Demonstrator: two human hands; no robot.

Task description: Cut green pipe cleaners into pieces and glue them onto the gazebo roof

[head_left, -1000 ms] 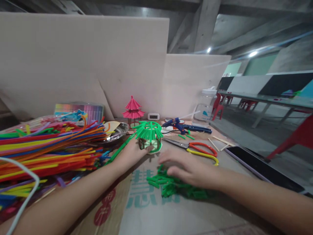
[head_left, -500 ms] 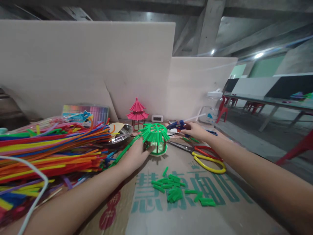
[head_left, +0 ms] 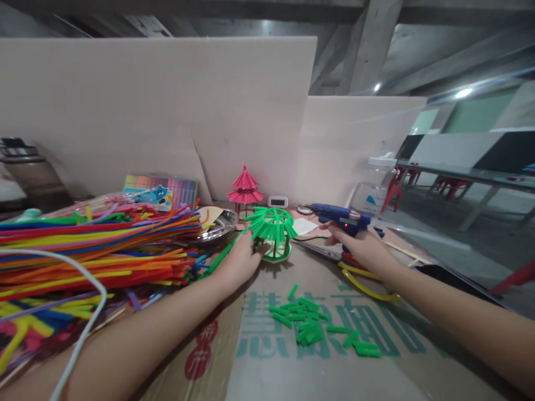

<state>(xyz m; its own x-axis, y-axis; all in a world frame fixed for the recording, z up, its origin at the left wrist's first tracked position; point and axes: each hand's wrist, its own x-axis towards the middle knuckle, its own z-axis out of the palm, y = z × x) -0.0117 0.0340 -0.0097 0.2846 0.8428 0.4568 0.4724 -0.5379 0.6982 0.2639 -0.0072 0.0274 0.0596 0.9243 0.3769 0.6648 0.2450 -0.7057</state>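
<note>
My left hand is closed on the lower left side of a small green pavilion model, whose roof is made of pipe cleaner strips on thin brown posts. My right hand grips a blue hot glue gun by its handle, with a clear glue stick sticking out of the back and the nozzle pointing left. Below that hand lie scissors with red and yellow handles, partly covered by it. Short cut green pieces are scattered on the board in front of the model.
A pink pagoda model stands behind, beside a small white digital clock. Bundles of coloured pipe cleaners fill the left side, near a metal dish. A clear bottle stands at the back right. A white cable loops at lower left.
My right hand has lifted the glue gun from the table and swung it up, nozzle to the left. My left hand stays at the green model. The view has shifted slightly left.
</note>
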